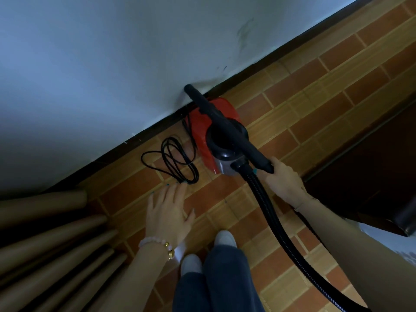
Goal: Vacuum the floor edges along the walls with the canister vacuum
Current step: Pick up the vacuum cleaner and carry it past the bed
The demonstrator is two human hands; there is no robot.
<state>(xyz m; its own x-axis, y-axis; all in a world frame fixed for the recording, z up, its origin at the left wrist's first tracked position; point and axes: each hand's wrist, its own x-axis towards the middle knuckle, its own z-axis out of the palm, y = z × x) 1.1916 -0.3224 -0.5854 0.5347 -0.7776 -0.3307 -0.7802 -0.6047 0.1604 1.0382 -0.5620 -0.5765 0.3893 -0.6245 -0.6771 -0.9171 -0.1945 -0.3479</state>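
Brown cardboard tubes point(45, 221) lie stacked at far left. My left hand point(167, 213) is spread, fingers straight, holding nothing. Its fingertips are just beside the loose coil of black power cord point(173, 161); contact unclear. The red-and-black canister vacuum point(202, 129) sits on the orange tiled floor point(315, 109), tight to the dark skirting strip point(112, 158). The rigid black wand point(229, 128) lies across it, tip at the wall line. My right hand point(283, 179) wraps the wand's near end; the ribbed black hose point(276, 224) runs beside that wrist. Judgement: shift the cord off the edge first, then keep the tip low against the skirting, draw slowly, hose slack.
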